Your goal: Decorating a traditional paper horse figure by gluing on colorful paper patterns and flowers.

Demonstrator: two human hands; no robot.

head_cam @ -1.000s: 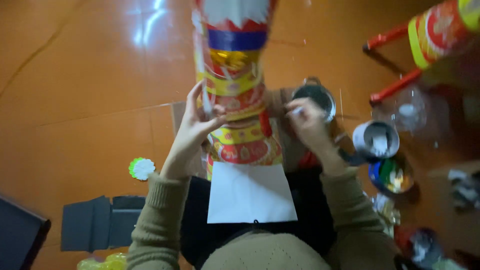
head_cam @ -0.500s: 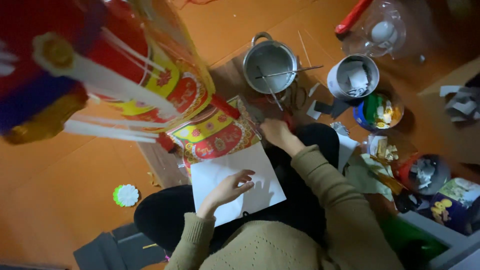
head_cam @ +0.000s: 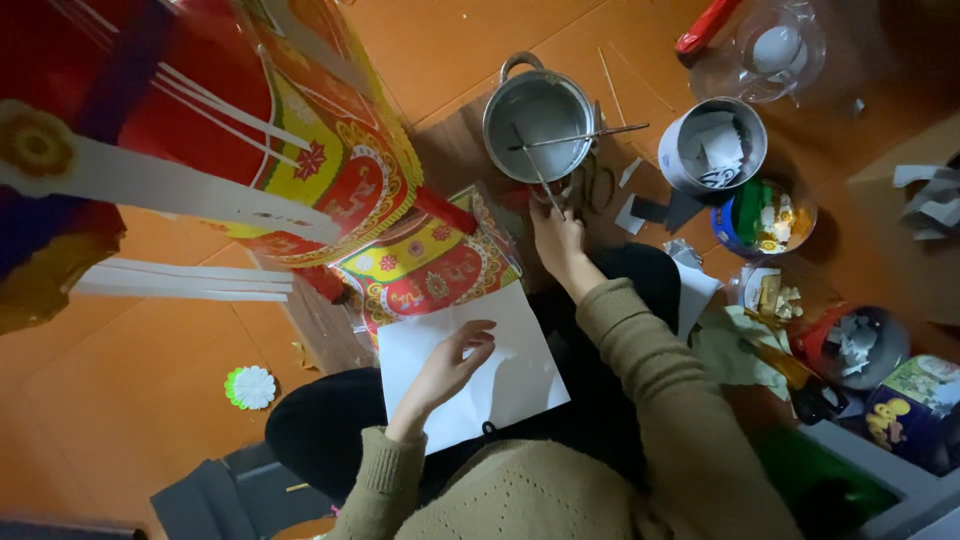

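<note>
Here the left hand [head_cam: 448,368] lies flat and open on the white sheet [head_cam: 470,375], while the right hand [head_cam: 556,232] pinches a thin stick [head_cam: 537,178] leaning into the metal pot [head_cam: 538,113].

I see open floor [head_cam: 130,400] to my left, with only a small paper flower [head_cam: 251,387] on it. Ahead, the big patterned lantern [head_cam: 250,130] blocks the way; pot [head_cam: 538,115], tins [head_cam: 712,147] and scraps crowd my right.
</note>
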